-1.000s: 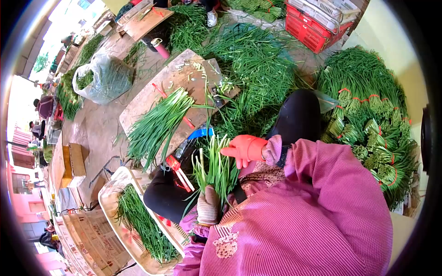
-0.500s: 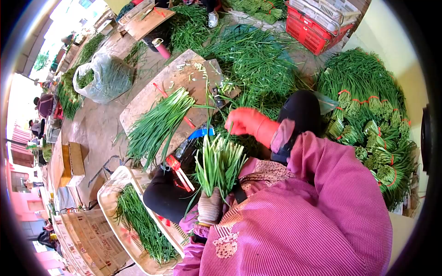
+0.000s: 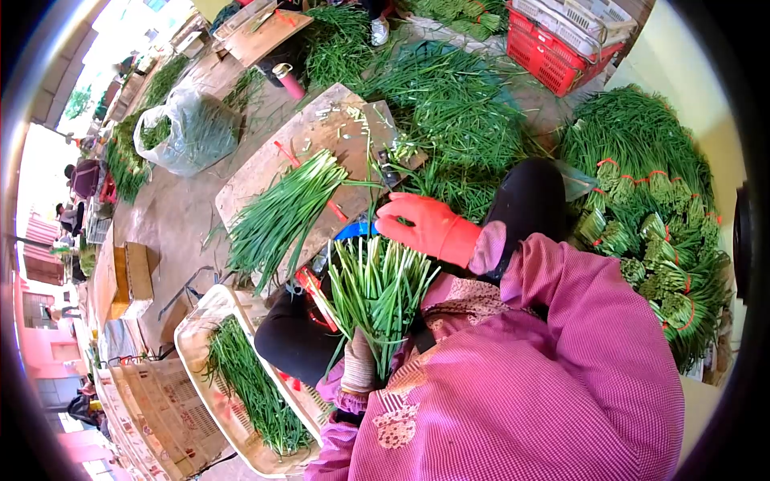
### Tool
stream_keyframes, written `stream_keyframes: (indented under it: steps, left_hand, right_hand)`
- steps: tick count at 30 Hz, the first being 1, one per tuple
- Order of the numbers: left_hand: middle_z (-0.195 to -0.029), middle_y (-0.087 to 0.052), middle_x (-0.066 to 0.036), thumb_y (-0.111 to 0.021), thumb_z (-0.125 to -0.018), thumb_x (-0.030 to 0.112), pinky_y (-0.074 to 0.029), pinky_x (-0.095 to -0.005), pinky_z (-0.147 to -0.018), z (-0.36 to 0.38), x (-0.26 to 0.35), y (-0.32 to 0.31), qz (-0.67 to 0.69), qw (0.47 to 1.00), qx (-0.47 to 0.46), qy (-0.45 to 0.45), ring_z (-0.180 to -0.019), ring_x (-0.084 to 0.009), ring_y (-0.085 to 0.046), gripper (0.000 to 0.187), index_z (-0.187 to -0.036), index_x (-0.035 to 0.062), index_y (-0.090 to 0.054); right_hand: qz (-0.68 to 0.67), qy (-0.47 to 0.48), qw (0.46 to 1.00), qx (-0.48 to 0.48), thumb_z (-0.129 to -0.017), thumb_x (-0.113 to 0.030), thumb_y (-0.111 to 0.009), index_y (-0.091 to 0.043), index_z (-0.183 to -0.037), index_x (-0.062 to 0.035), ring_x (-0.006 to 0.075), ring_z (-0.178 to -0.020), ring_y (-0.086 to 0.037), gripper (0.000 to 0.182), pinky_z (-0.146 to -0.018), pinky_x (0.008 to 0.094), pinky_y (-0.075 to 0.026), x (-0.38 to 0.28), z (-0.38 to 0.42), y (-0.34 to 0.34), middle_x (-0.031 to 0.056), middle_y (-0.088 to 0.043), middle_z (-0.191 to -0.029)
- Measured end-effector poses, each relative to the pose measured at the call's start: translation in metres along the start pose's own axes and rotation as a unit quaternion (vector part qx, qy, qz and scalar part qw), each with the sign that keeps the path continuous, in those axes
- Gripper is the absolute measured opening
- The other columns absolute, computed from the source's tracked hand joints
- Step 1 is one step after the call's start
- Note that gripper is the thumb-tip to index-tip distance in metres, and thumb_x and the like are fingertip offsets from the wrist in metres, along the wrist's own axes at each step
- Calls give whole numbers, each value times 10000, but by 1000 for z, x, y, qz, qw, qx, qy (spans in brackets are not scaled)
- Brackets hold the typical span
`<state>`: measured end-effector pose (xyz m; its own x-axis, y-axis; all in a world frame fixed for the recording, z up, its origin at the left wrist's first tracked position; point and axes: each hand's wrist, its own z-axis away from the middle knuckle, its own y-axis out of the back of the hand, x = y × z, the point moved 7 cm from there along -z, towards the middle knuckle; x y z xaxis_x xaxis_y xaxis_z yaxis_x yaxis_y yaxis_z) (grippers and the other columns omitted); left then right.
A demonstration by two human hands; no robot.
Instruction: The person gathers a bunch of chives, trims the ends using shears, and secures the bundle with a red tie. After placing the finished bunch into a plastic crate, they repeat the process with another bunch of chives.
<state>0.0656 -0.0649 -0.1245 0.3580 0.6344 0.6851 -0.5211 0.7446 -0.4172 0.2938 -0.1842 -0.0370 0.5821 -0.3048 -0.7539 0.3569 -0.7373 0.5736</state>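
L hand (image 3: 358,362) grips our chive bunch (image 3: 375,287) at base, tips fan up | R hand (image 3: 419,224), red glove, half open, holds nothing, just above tips, loose chive pile (image 3: 449,104) beyond it | tip: we keep base tight & ends even, take few stalks only | board (image 3: 321,140) ahead-left of R hand

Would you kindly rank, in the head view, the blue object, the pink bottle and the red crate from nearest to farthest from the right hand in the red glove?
1. Blue object, just left of the right hand.
2. Pink bottle, up and to the left, beyond the board.
3. Red crate, top right corner, roughly as far off as the bottle, so too close to call.
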Motion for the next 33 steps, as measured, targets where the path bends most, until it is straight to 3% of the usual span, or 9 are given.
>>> stream_keyframes:
  steps: [4,5,8,13,18,26,30,31,33]
  left_hand:
    - [-966,-667,-77,-433,-1001,357,-510,-302,-684,-6,-23,37,-62,995,74,-11,-789,-158,-628,412,-1103,-4,-604]
    - [-910,-656,-67,-440,-995,363,-477,-301,-638,0,-2,22,-271,955,16,-124,-725,-133,-583,403,-1047,-1,-606]
    - [-902,-651,-61,-442,-997,303,-462,-287,-680,7,-7,15,-149,985,64,-55,-760,-131,-570,366,-1037,-23,-605]
    - [-941,-663,-113,-428,-1004,301,-472,-343,-778,11,-4,18,-396,903,53,-156,-847,-204,-598,380,-1111,-23,-594]
    - [-950,-665,-141,-441,-1000,313,-470,-352,-799,5,-13,26,-324,939,75,-85,-876,-230,-611,392,-1110,-30,-596]
    - [-923,-660,-114,-482,-985,348,-469,-335,-780,15,-5,9,-368,922,77,-95,-848,-197,-597,411,-1139,-18,-590]
    - [-838,-621,-75,-501,-972,374,-460,-321,-687,1,-16,22,-243,965,59,-75,-749,-174,-553,400,-1049,-7,-593]
    - [-821,-609,-64,-497,-974,371,-454,-315,-668,1,-16,23,-247,964,62,-76,-728,-166,-541,390,-1056,0,-587]
    - [-804,-598,-52,-494,-976,367,-447,-309,-650,4,-10,14,-249,963,64,-78,-706,-157,-530,381,-1064,7,-582]
  right_hand:
    - [81,173,979,75,-812,-291,-716,-676,-894,-111,321,-1175,-553,201,-1041,459,-388,-60,8,9,67,-647,-1133]
    - [92,155,983,38,-813,-351,-708,-684,-870,-112,332,-1263,-477,247,-1090,485,-318,-64,7,1,77,-626,-1189]
    - [156,123,979,-52,-837,-623,-520,-706,-835,-24,402,-1375,-289,627,-1141,555,-102,-60,5,-29,186,-540,-1312]
    - [224,72,960,-148,-802,-611,-562,-706,-765,-24,417,-1405,-215,606,-1143,574,-50,-54,21,-63,175,-550,-1307]
    - [100,15,985,-138,-804,-523,-559,-731,-839,-45,415,-1406,-216,510,-1140,582,-9,-33,30,-78,160,-553,-1309]
    - [87,-63,969,-225,-816,-513,-561,-726,-872,-69,413,-1402,-225,476,-1132,585,-35,-29,31,-89,77,-566,-1318]
    - [46,-107,964,-237,-807,-459,-628,-690,-813,-85,403,-1411,-210,378,-1126,598,-89,-17,28,-87,25,-568,-1317]
    - [39,-81,975,-202,-821,-369,-647,-695,-846,-86,367,-1316,-397,288,-1133,541,-177,-21,28,-77,49,-611,-1238]
    - [-15,-83,984,-156,-801,-365,-655,-685,-837,-80,368,-1188,-487,288,-1014,510,-317,1,23,-72,97,-629,-1128]
